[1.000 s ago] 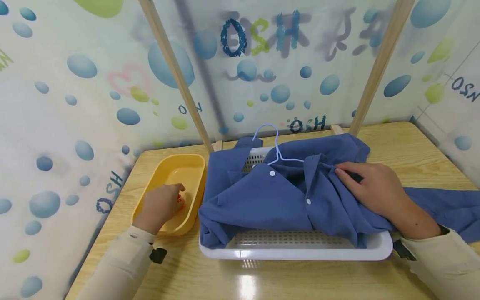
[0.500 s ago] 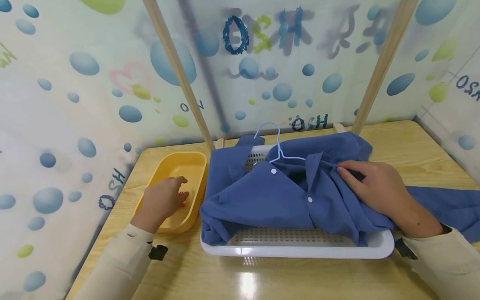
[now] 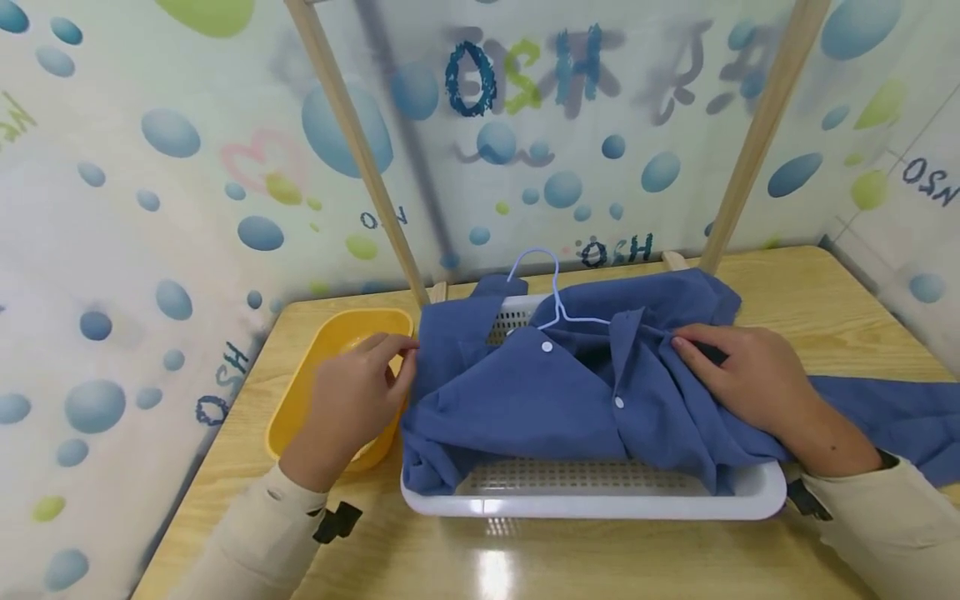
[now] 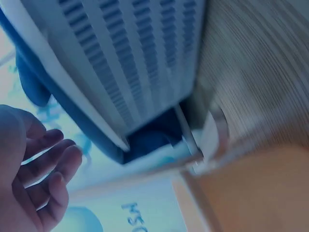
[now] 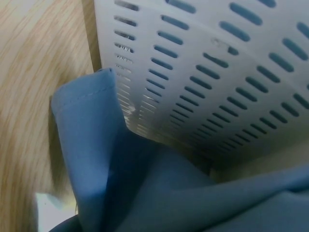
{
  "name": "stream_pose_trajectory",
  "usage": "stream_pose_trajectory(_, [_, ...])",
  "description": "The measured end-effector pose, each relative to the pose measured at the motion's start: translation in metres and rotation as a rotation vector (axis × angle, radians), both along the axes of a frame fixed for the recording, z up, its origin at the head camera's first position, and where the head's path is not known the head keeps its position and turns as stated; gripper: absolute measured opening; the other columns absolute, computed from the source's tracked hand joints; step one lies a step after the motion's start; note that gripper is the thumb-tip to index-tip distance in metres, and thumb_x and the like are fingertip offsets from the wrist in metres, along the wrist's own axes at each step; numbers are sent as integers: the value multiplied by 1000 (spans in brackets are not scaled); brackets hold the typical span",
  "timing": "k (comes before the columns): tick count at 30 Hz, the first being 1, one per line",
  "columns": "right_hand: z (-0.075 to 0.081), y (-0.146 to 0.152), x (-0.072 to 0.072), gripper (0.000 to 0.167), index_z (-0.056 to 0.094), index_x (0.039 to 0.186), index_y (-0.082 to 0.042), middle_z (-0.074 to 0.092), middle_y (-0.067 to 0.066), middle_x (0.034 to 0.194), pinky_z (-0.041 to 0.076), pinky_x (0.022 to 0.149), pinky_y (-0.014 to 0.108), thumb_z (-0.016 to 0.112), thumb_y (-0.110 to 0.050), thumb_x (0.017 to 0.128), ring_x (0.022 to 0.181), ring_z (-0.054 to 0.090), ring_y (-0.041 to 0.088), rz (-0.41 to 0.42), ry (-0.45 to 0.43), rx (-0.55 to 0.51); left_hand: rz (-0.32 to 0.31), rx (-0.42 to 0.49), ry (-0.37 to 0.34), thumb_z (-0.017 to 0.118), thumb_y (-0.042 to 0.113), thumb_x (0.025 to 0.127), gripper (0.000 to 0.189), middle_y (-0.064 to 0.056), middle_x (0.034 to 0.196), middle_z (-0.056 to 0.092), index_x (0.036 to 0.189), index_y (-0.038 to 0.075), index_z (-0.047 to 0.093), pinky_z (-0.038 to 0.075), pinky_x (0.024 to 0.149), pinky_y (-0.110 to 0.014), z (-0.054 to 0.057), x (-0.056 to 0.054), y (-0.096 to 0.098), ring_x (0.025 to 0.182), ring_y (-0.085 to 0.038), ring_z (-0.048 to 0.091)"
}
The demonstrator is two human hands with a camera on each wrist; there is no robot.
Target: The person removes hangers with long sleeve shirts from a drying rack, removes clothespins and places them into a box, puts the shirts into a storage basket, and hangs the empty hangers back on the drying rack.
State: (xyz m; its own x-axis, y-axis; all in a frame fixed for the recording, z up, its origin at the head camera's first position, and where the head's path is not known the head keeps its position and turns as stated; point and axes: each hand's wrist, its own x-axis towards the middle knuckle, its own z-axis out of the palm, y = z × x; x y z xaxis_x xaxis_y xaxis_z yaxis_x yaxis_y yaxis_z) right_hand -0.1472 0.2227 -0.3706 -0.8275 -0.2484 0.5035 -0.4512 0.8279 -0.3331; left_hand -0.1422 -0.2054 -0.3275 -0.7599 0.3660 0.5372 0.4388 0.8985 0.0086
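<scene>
A blue buttoned shirt (image 3: 525,408) lies across a white perforated basket (image 3: 600,507), with a pale hanger (image 3: 557,283) partly inside its collar. My right hand (image 3: 750,371) pinches the shirt near the collar's right side. Over the right rim of the yellow tray (image 3: 296,408), my left hand (image 3: 352,400) has thumb and forefinger close together beside the shirt's left edge. Whether anything is between those fingertips cannot be made out. Seen in the left wrist view, the left hand (image 4: 43,169) has bent fingers next to the basket. The tray's inside is mostly hidden by that hand.
Two wooden poles (image 3: 360,150) rise at the back of the wooden table (image 3: 525,558). One blue sleeve (image 3: 892,417) trails onto the table at the right. A patterned wall (image 3: 562,158) closes off the rear and left.
My left hand has lifted from inside the yellow tray and moved right to the shirt's edge. A small red thing seen by its fingers earlier is out of sight. My right hand stays put.
</scene>
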Motion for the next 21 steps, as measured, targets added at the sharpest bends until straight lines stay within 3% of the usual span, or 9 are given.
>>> stream_pose_trajectory(6, [-3, -1, 0, 19, 78, 106, -9, 77, 14, 92, 54, 67, 54, 70, -16, 90, 72, 71, 32, 6, 4, -12, -118, 34, -7, 70, 23, 91, 15, -2, 80, 68, 101, 12, 74, 40, 48, -20, -2, 3, 19, 54, -8, 50])
stream_pose_trajectory(11, [-3, -2, -1, 18, 78, 106, -9, 77, 14, 92, 54, 68, 54, 70, -15, 90, 72, 71, 32, 7, -1, -17, -179, 87, -37, 68, 25, 92, 17, 1, 87, 72, 103, 15, 75, 45, 52, -20, -5, -1, 31, 59, -9, 55])
stream_pose_trajectory(21, [-2, 1, -1, 20, 77, 107, -9, 77, 16, 94, 54, 70, 57, 69, -17, 91, 77, 72, 35, -3, -28, -16, -227, 163, -101, 64, 29, 96, 21, 2, 95, 74, 108, 16, 74, 51, 59, -22, -20, -11, 49, 69, -10, 63])
